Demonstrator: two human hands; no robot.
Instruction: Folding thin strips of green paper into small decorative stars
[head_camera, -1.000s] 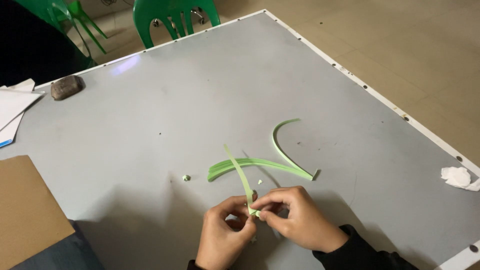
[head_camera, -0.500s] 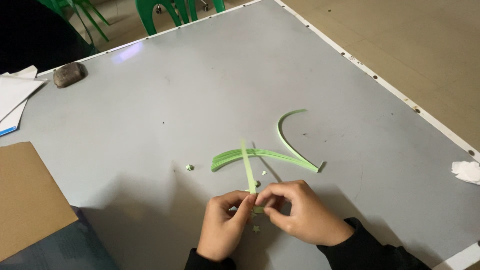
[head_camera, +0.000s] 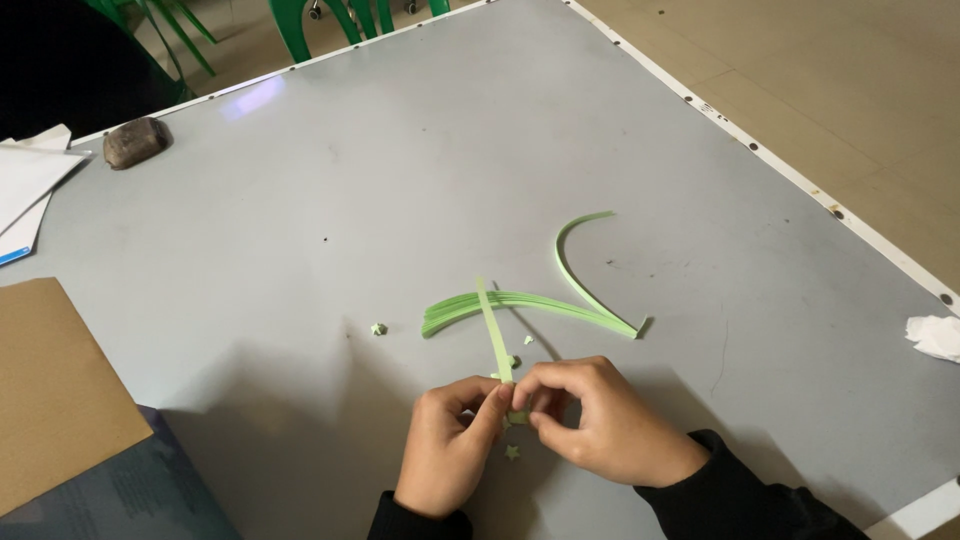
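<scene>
Head view, your left hand (head_camera: 450, 440) and right hand (head_camera: 590, 420) both pinching one green paper strip (head_camera: 493, 335), strip rising toward twelve o'clock, bundle of green strips (head_camera: 530, 303) just beyond, tiny folded star (head_camera: 378, 328) at ten o'clock.

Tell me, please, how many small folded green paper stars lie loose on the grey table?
3: one star left of the strip bundle, one beside the upright strip, one between the hands. Fingers may hide another.

hands (head_camera: 525, 420) shifted slightly right, green paper strip (head_camera: 493, 330) now more upright
</scene>
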